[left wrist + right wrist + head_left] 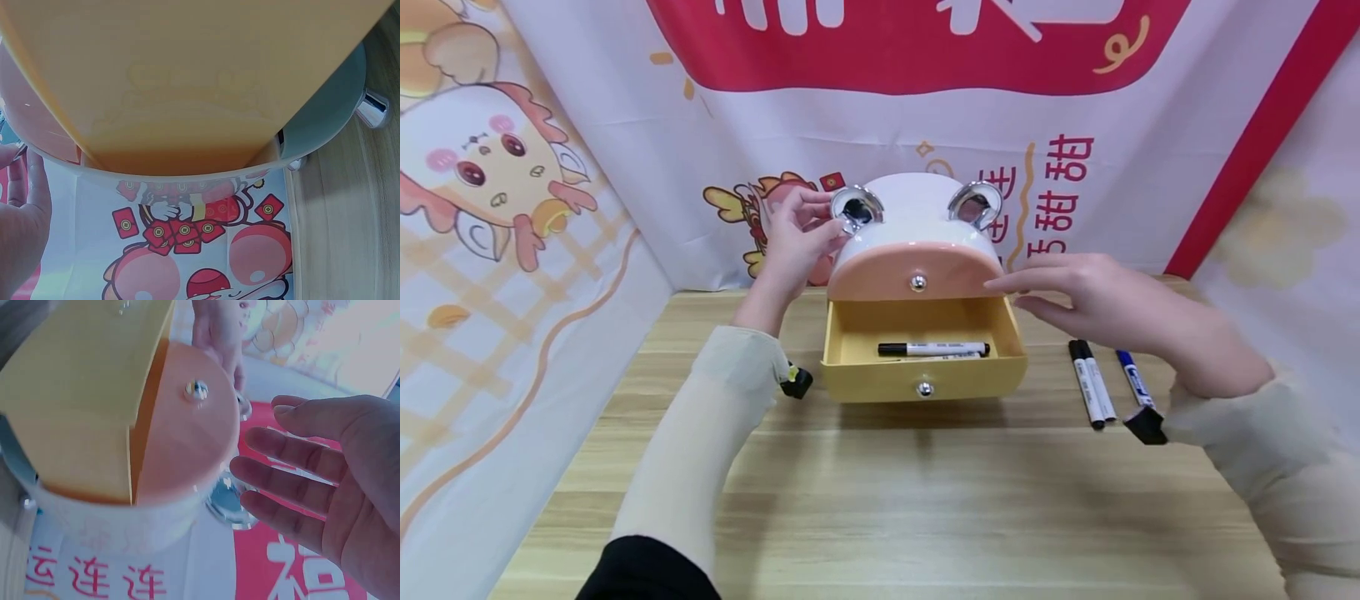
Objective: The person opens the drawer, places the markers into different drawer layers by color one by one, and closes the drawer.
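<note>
A white, rounded desktop drawer box (917,204) stands at the back of the table, with two shiny silver rings on top like eyes. My left hand (801,237) pinches the left silver ring (856,208) between thumb and fingers. Below the closed pink drawer (880,275), the yellow drawer (865,382) is pulled out. Inside it lie a black-capped marker (934,349) and another partly hidden pen. My right hand (1093,300) hovers beside the box's right side, fingers extended and holding nothing; in the right wrist view its fingertips (240,465) appear apart from the box.
Two black-capped markers (1092,383) and a blue-capped marker (1135,379) lie on the wooden table (925,500), right of the box. A printed cloth (775,125) hangs behind it, and another patterned cloth (535,333) borders the left side.
</note>
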The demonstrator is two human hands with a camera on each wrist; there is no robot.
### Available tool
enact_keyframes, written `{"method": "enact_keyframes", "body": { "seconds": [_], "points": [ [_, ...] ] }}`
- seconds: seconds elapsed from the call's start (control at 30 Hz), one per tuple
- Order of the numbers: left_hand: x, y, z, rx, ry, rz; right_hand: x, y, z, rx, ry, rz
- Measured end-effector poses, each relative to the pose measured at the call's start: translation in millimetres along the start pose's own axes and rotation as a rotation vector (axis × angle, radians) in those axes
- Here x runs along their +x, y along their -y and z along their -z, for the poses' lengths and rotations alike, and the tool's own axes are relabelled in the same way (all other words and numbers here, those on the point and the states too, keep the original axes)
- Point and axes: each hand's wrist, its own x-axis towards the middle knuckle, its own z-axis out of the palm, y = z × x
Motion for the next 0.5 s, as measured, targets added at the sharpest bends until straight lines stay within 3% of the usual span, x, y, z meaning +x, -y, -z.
{"method": "enact_keyframes", "body": {
  "seconds": [0.3,0.5],
  "points": [
    [0.8,2.3,-3.3,-0.003,0.016,0.002,-37.0,-22,3,-0.066,-0.064,-0.104],
    [0.0,0.2,-0.9,0.027,-0.002,0.007,-62.7,-44,-9,-0.049,-0.026,-0.276]
  ]
}}
